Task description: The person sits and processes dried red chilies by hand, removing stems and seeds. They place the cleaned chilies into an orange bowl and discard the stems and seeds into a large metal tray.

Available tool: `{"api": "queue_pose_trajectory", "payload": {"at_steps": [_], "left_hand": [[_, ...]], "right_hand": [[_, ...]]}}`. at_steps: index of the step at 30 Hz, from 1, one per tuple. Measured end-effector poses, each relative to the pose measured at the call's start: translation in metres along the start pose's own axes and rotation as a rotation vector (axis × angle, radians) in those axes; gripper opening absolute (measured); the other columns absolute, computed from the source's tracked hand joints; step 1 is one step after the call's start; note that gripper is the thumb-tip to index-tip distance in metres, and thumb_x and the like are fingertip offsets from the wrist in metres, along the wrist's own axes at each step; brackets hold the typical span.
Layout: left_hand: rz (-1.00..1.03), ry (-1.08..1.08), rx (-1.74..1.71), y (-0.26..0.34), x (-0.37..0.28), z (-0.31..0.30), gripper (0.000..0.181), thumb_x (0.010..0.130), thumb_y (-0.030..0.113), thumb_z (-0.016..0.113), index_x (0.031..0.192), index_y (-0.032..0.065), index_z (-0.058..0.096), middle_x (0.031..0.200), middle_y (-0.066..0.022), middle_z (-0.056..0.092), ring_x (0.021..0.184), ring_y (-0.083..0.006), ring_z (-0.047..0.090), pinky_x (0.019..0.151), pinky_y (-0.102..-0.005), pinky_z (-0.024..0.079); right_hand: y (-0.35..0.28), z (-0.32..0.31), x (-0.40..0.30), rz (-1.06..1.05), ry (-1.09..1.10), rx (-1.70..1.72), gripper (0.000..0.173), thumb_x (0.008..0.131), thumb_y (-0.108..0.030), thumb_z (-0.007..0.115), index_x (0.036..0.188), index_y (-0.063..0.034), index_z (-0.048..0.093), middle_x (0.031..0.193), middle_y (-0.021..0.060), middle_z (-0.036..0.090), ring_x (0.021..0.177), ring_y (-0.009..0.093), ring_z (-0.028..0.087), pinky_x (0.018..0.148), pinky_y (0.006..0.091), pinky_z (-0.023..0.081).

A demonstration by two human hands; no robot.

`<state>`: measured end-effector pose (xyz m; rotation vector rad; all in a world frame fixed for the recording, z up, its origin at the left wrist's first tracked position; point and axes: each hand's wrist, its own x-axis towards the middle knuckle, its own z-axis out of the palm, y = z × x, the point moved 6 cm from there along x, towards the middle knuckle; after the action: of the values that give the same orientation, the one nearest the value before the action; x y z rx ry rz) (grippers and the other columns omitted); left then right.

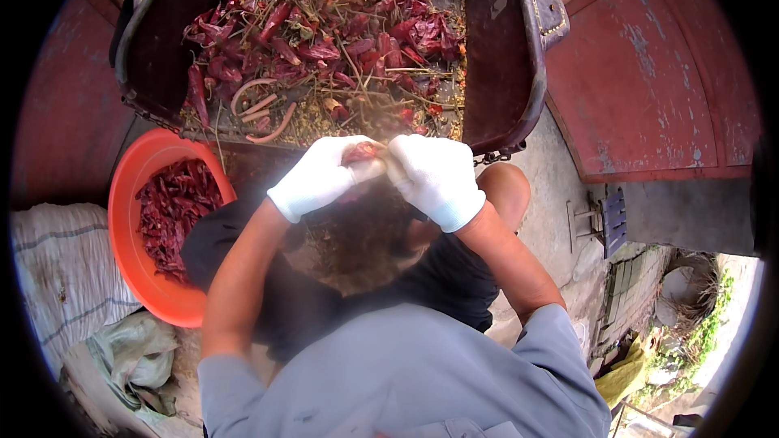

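Observation:
Both my hands wear white knit gloves and meet in front of the metal cart's open edge. My left hand (333, 173) holds a dried red chili pepper (363, 151), part of which shows between the fingers. The fingers of my right hand (436, 177) are pinched at the pepper's other end, where the glove hides the tip. Beyond them, a heap of dried red chili peppers (328, 48) with stems and straw fills the cart bed. To my left, an orange plastic basin (126, 225) holds more dried red chili peppers (173, 219).
The cart's dark side wall (499, 42) and a hanging chain (492, 158) are at the right. Red metal gates (645, 85) flank the cart. A white woven sack (67, 267) lies beside the basin. A small blue-topped stool (613, 223) is on the concrete at right.

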<state>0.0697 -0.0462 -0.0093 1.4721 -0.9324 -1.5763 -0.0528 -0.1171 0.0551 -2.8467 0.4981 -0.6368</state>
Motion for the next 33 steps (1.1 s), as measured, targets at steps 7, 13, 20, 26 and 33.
{"api": "queue_pose_trajectory", "payload": {"at_steps": [7,13,20,26,33], "left_hand": [[0.749,0.351,0.440,0.016,-0.006,-0.004,0.018,0.087,0.000,0.068,0.105,-0.0008,0.067,0.086,-0.0108,0.068,0.074,-0.0202,0.067,0.070,-0.0299,0.053],[0.848,0.519,0.603,0.022,-0.016,-0.006,0.025,0.083,-0.003,0.066,0.108,0.0002,0.068,0.093,-0.0139,0.070,0.087,-0.0288,0.071,0.077,-0.0323,0.054],[0.529,0.495,-0.168,0.009,-0.011,-0.019,0.023,0.100,0.014,0.061,0.114,-0.0035,0.066,0.086,-0.0072,0.067,0.068,-0.0120,0.062,0.061,-0.0259,0.049],[0.465,0.329,-0.627,0.017,-0.011,-0.043,0.042,0.096,0.012,0.060,0.136,0.0014,0.051,0.102,-0.0093,0.065,0.082,-0.0175,0.067,0.070,-0.0317,0.058],[0.426,0.196,-0.792,0.014,-0.006,-0.042,0.062,0.086,0.012,0.070,0.142,0.0027,0.044,0.108,-0.0070,0.061,0.091,-0.0198,0.066,0.076,-0.0353,0.057]], "right_hand": [[0.016,0.006,0.000,0.357,0.048,0.454,0.018,0.092,-0.021,0.066,0.085,-0.0056,0.063,0.061,0.0133,0.061,0.053,0.029,0.063,0.052,0.0388,0.049],[0.013,0.041,-0.011,0.931,0.039,1.127,0.027,0.101,-0.027,0.058,0.092,-0.0020,0.062,0.062,0.0058,0.062,0.047,0.013,0.058,0.045,0.0264,0.044],[0.041,0.082,-0.018,1.316,0.489,1.865,0.026,0.107,-0.029,0.048,0.101,-0.0060,0.059,0.087,0.0077,0.066,0.073,0.015,0.065,0.054,0.0248,0.048],[0.082,0.054,-0.007,0.650,0.189,0.753,0.024,0.097,-0.005,0.053,0.118,-0.0028,0.063,0.101,0.0115,0.073,0.094,0.023,0.071,0.080,0.0316,0.057],[0.118,0.052,0.053,0.515,0.288,-0.085,0.026,0.093,-0.018,0.060,0.118,-0.0152,0.066,0.104,0.0134,0.069,0.093,0.034,0.067,0.082,0.0451,0.054]]}}
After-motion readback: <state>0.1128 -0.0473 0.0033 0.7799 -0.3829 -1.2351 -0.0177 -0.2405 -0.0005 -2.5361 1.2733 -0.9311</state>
